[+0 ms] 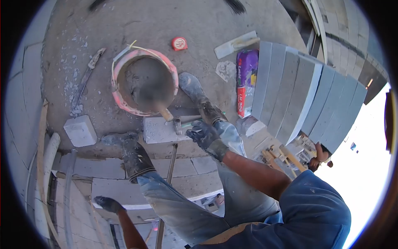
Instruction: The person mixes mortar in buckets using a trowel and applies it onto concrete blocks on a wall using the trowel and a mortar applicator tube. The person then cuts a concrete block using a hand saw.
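My right hand, in a dark dusty glove, hovers beside a hammer with its fingers apart and nothing visible in them. The hammer has a green handle and lies on a pale block between my boots. My left hand, also gloved, is low on the left by the edge of the block wall. Its fingers look loosely extended and hold nothing I can see. A pink-rimmed bucket of grey mortar stands ahead, with a wooden handle sticking out of it.
A handsaw and a cut block lie left. A red tape measure, a flat trowel-like tool and a purple bag are ahead. Stacked blocks stand right. A long metal bar passes between my legs.
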Demonstrator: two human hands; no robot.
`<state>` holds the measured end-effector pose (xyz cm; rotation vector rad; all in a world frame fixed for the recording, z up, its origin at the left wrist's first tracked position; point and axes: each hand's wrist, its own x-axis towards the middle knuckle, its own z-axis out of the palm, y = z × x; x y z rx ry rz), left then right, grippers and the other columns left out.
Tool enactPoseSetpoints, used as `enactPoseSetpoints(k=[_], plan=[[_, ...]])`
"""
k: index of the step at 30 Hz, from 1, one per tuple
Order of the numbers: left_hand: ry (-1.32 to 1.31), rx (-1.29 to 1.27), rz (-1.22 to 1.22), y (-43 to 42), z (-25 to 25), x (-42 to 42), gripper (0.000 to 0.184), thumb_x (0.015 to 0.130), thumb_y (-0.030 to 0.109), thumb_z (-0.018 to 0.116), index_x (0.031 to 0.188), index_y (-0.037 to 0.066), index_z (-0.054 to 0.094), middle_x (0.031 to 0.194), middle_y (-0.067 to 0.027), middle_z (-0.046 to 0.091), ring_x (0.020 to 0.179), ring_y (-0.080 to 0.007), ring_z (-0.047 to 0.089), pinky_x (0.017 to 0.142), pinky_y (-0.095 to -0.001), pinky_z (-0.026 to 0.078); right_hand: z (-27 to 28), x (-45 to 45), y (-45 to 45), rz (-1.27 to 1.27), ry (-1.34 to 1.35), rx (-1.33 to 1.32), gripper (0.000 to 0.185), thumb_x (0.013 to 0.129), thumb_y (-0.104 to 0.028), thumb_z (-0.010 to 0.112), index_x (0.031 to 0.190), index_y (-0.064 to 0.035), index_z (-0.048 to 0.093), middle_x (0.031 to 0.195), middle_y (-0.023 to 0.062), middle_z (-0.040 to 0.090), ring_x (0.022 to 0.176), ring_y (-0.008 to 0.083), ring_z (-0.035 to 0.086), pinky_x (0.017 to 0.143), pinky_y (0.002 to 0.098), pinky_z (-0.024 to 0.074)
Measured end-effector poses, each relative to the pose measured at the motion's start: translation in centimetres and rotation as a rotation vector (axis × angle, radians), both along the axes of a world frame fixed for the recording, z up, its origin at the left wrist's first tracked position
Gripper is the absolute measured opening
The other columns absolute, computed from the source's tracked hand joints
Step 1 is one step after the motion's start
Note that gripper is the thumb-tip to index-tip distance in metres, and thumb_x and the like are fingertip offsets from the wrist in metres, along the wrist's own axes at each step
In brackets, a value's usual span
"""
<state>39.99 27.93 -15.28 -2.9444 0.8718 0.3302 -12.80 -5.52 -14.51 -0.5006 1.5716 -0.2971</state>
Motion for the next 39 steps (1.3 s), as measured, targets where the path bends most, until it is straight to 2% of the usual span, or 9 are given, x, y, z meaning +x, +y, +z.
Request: enactPoseSetpoints(k=[2,3,4,10,17,20,22,31,39], plan=[[0.48,-0.149,-0.05,-8.4,1.2,-8.0,0.045,0.103,0.008,0.035,0.145,-0.009,0.035,0.149,-0.0193,0.042,0.137,-0.0261,0.042,0.114,-0.0358,0.036,2.2,-4.5,-0.8,-0.307,0.123,-0.248,0.015,0.094,-0.015,0.062,0.104,-0.0045,0.065,0.095,0.0105,0.068,0.075,0.0264,0.068,0.069,0.0348,0.0557],[0.55,0.079,-0.242,-10.8,0.9,-10.8,0.045,0.103,0.008,0.035,0.145,-0.007,0.036,0.15,-0.0195,0.041,0.137,-0.029,0.043,0.115,-0.0381,0.033,4.3,-7.9,-2.7,0.453,0.498,-0.607,0.01,0.093,-0.012,0.062,0.095,-0.0044,0.068,0.087,0.0103,0.068,0.072,0.0276,0.068,0.068,0.0354,0.0542],[0.925,-0.202,-0.034,-13.2,1.2,-15.3,0.043,0.103,0.009,0.036,0.143,-0.005,0.041,0.151,-0.0197,0.041,0.134,-0.0329,0.046,0.115,-0.0402,0.033,5.5,-10.3,-3.5,0.336,0.595,-0.556,0.014,0.091,-0.011,0.062,0.083,-0.0025,0.068,0.074,0.0109,0.065,0.066,0.0266,0.065,0.065,0.0362,0.0522],[0.715,0.996,-1.103,-21.1,9.9,-28.2,0.051,0.1,0.027,0.04,0.146,0.007,0.045,0.155,-0.0181,0.037,0.145,-0.0319,0.029,0.118,-0.0483,0.022,3.0,-27.1,6.0,-0.257,0.496,-0.113,0.019,0.09,-0.017,0.063,0.105,-0.0075,0.072,0.098,0.0206,0.07,0.087,0.0333,0.069,0.074,0.0403,0.0532],[0.712,0.64,-0.795,-20.8,16.5,-27.6,0.053,0.1,0.026,0.04,0.147,0.002,0.041,0.154,-0.0262,0.033,0.149,-0.0365,0.018,0.12,-0.055,0.015,3.0,-18.3,8.8,0.764,0.463,-0.199,0.05,0.101,-0.036,0.044,0.136,-0.0011,0.049,0.111,0.03,0.065,0.107,0.0405,0.064,0.091,0.0451,0.051],[0.239,1.429,-1.84,-20.5,20.6,-25.4,0.057,0.101,0.021,0.036,0.151,-0.005,0.026,0.156,-0.0297,0.022,0.149,-0.0419,0.014,0.121,-0.0555,0.012,14.7,-17.8,1.7,0.774,0.218,0.225,0.064,0.098,-0.047,0.047,0.139,0.0034,0.044,0.116,0.032,0.063,0.11,0.0434,0.062,0.095,0.0451,0.0487],[1.124,0.583,-0.574,-16.3,21.8,-21.8,0.058,0.103,0.018,0.031,0.151,-0.011,0.014,0.158,-0.0308,0.013,0.148,-0.0482,0.009,0.121,-0.0565,0.01,19.7,-18.4,-0.6,0.777,0.118,0.33,0.075,0.097,-0.054,0.049,0.14,0.0063,0.041,0.119,0.0333,0.061,0.112,0.0454,0.06,0.098,0.0451,0.0473],[0.654,1.275,-1.306,-25.4,25.2,-31.6,0.064,0.106,0.035,0.03,0.154,-0.003,0.014,0.158,-0.0353,0.01,0.146,-0.0545,0.007,0.12,-0.0562,0.011,22.4,-14.9,1.2,0.791,0.353,0.215,0.105,0.09,-0.068,0.047,0.144,0.019,0.023,0.149,0.0402,0.028,0.141,0.0484,0.031,0.115,0.0484,0.0301],[0.57,1.065,-0.555,-24.7,14.9,-34.3,0.097,0.094,0.067,0.038,0.155,-0.003,0.011,0.157,-0.0359,0.011,0.146,-0.0489,0.018,0.12,-0.0514,0.016,5.6,-20.6,4.7,0.556,0.356,0.0,0.066,0.097,-0.052,0.047,0.134,0.0024,0.052,0.131,0.025,0.059,0.12,0.0367,0.059,0.098,0.0415,0.047]])
